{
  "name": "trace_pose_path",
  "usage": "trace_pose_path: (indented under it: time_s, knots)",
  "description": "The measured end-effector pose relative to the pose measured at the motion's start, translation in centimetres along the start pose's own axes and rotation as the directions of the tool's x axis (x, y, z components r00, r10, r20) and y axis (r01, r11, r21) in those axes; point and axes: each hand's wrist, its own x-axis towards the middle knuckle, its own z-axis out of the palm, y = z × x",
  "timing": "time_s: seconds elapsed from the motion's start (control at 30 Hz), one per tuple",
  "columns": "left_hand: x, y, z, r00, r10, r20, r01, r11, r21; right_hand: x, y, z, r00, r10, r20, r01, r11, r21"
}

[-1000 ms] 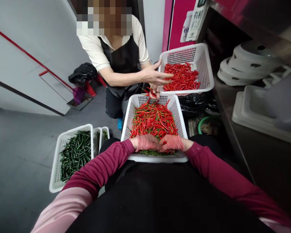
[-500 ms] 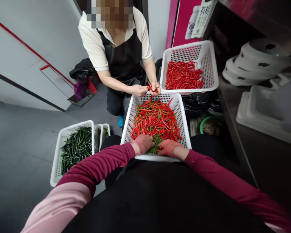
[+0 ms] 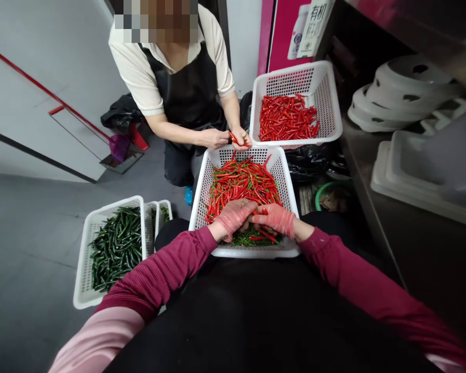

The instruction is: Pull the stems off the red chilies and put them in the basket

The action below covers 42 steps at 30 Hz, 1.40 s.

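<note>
A white perforated basket in front of me holds a heap of red chili peppers with green stems. Over its near side my left hand, in a pinkish-orange glove, curls inward. My right hand, gloved alike, meets it, fingers bent. Bits of red chili show between the two hands, so both are closed on chilies; the fingertips are partly hidden. Loose green stems lie below my hands against the near wall, with a few red chilies among them.
Opposite sits a co-worker in a black apron, holding red chilies over the basket's far edge. Behind right stands another basket of red chilies. A basket of dark green chilies stands on the floor at left. Grey stools rest on the right-hand surface.
My hands have risen from the stems at the near wall and come together, now with chilies between them. The view has shifted slightly. The co-worker's hands stay at the basket's far edge.
</note>
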Motion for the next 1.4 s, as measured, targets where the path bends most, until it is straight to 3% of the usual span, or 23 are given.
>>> trace_pose_path:
  time_s: [0.07, 0.17, 0.23, 0.3, 0.37, 0.43, 0.53, 0.63, 0.7, 0.87, 0.93, 0.97, 1.03, 1.1, 1.17, 1.23, 1.3, 1.4]
  knots:
    - [0.5, 0.3, 0.1, 0.997, 0.068, -0.029, -0.058, 0.962, 0.266, -0.2, -0.3, -0.3, 0.998, 0.058, 0.011, -0.057, 0.996, -0.063]
    - [1.4, 0.1, 0.3, 0.985, 0.171, -0.019, -0.112, 0.721, 0.683, -0.9, 0.1, -1.4, 0.988, 0.154, 0.001, -0.154, 0.986, -0.069]
    - [1.9, -0.3, 0.9, 0.965, 0.263, 0.003, -0.159, 0.575, 0.803, -1.6, 0.7, -2.6, 0.984, 0.170, -0.045, -0.166, 0.983, 0.073]
    - [2.3, -0.6, 2.1, 0.937, 0.337, 0.090, -0.256, 0.489, 0.834, -2.5, 1.4, -4.2, 0.987, 0.120, -0.108, -0.084, 0.952, 0.296]
    - [2.9, -0.8, 4.0, 0.893, 0.348, 0.286, -0.421, 0.418, 0.805, -3.4, 1.9, -5.8, 0.981, 0.053, -0.186, 0.043, 0.878, 0.476]
    - [3.7, -0.8, 6.0, 0.820, 0.313, 0.480, -0.570, 0.353, 0.742, -4.1, 1.9, -6.9, 0.961, 0.013, -0.275, 0.148, 0.819, 0.555]
    - [5.3, -0.7, 7.7, 0.757, 0.247, 0.605, -0.653, 0.302, 0.694, -4.5, 1.8, -7.3, 0.935, 0.023, -0.354, 0.204, 0.781, 0.590]
    - [6.3, -0.8, 7.5, 0.756, 0.186, 0.627, -0.649, 0.338, 0.682, -4.2, 2.1, -6.8, 0.947, 0.028, -0.319, 0.186, 0.762, 0.621]
    - [6.3, -0.9, 7.0, 0.773, 0.206, 0.601, -0.629, 0.376, 0.680, -3.8, 2.5, -6.3, 0.956, 0.026, -0.294, 0.171, 0.762, 0.624]
    - [5.3, -0.3, 7.3, 0.775, 0.186, 0.604, -0.624, 0.379, 0.684, -3.0, 3.0, -5.5, 0.952, -0.010, -0.306, 0.182, 0.822, 0.540]
    - [5.0, 0.1, 6.9, 0.832, 0.192, 0.520, -0.545, 0.458, 0.702, -3.0, 3.0, -5.3, 0.950, -0.028, -0.310, 0.179, 0.863, 0.473]
    - [4.8, 0.2, 6.3, 0.872, 0.213, 0.440, -0.480, 0.539, 0.692, -3.0, 3.0, -5.1, 0.950, -0.027, -0.311, 0.168, 0.885, 0.435]
    - [4.5, 0.4, 4.6, 0.945, 0.239, 0.224, -0.325, 0.764, 0.557, -3.0, 3.0, -4.8, 0.955, -0.018, -0.296, 0.125, 0.930, 0.346]
    - [3.9, 0.4, 2.7, 0.985, 0.168, 0.041, -0.173, 0.949, 0.262, -2.6, 3.0, -4.1, 0.976, -0.016, -0.217, 0.071, 0.967, 0.245]
    - [3.2, 0.5, 1.4, 0.997, 0.077, -0.017, -0.077, 0.996, -0.042, -2.0, 2.8, -3.2, 0.990, -0.026, -0.140, 0.047, 0.987, 0.153]
    - [2.5, 0.6, 1.0, 0.999, 0.046, -0.027, -0.050, 0.981, -0.188, -1.3, 2.5, -2.2, 0.990, -0.047, -0.133, 0.060, 0.994, 0.094]
    - [2.2, 0.7, 1.3, 0.992, 0.092, -0.083, -0.102, 0.986, -0.129, -0.8, 2.2, -1.6, 0.987, -0.041, -0.156, 0.049, 0.998, 0.049]
    - [2.4, 0.1, 1.3, 0.965, 0.224, -0.134, -0.180, 0.943, 0.278, -1.0, 2.2, -1.8, 0.986, 0.019, -0.165, -0.024, 0.999, -0.028]
